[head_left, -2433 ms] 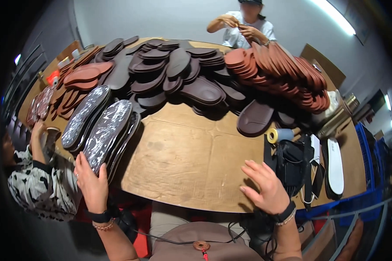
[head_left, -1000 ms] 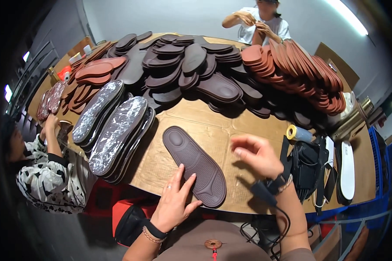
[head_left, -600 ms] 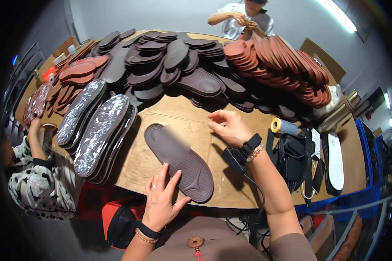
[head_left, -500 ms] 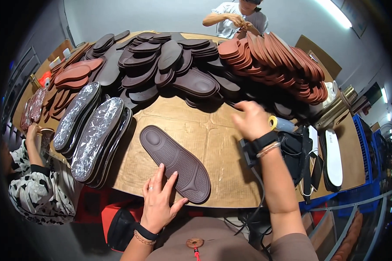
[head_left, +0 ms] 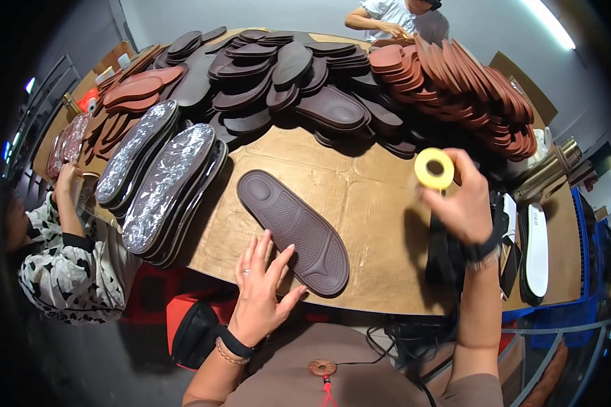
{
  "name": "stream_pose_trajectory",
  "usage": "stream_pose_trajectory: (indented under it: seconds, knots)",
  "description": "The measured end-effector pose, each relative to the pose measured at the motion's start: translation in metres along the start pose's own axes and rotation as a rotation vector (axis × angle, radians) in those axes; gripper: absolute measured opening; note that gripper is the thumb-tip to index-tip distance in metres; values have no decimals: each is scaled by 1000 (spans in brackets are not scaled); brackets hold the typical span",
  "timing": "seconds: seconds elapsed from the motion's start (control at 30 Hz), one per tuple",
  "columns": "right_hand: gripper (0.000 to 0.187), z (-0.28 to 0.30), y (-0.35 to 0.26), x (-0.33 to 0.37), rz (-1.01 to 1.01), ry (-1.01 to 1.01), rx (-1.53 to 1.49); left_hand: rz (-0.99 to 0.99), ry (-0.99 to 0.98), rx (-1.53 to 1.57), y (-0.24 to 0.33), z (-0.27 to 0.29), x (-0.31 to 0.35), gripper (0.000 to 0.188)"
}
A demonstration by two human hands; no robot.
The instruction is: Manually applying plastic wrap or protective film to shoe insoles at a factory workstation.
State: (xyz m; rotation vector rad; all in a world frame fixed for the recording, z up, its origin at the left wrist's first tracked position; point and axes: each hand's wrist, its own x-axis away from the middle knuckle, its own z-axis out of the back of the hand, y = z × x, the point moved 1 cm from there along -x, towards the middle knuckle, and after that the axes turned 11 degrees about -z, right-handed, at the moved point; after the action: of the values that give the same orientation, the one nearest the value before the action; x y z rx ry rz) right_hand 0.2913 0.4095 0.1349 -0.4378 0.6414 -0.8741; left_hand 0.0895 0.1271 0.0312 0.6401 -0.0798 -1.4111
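Observation:
A dark brown insole [head_left: 295,234] with a dimpled surface lies on the cardboard-covered table in front of me. My left hand [head_left: 265,288] rests at its near left edge, fingers spread, fingertips touching it. My right hand [head_left: 465,200] is raised over the table's right side. It grips a small roll with a yellow core [head_left: 434,169], thumb and fingers wrapped round it; the roll's body is mostly hidden behind the hand.
Piles of dark brown insoles [head_left: 251,78] and reddish-brown insoles [head_left: 472,102] line the far side. Plastic-wrapped insoles [head_left: 170,190] are stacked at left. A white insole [head_left: 537,251] lies at right near a metal cylinder [head_left: 557,159]. One co-worker [head_left: 414,24] sits opposite, another [head_left: 68,258] at left.
My right hand has taken hold of the roll and lifted it off the table. My left hand stays at the insole. The whole view has shifted slightly.

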Motion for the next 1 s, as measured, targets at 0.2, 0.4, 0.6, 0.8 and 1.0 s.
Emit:
stream_pose_trajectory:
  seconds: [0.2,0.4,0.6,0.8,1.0]
  knots:
    - [46,-31,-58,74,-236,-684,-610,-173,130,563,30,33,-32,63]
    - [62,-63,-58,107,-187,-515,-432,133,-125,1339,32,12,-27,80]
    - [82,-76,-65,125,-194,-400,-460,15,-110,1089,40,4,-28,84]
    - [85,-71,-58,129,-17,-396,-498,73,-20,1162,40,-1,-31,67]
    - [83,-65,-57,130,-90,-356,-439,279,6,1390,39,-6,-28,22]
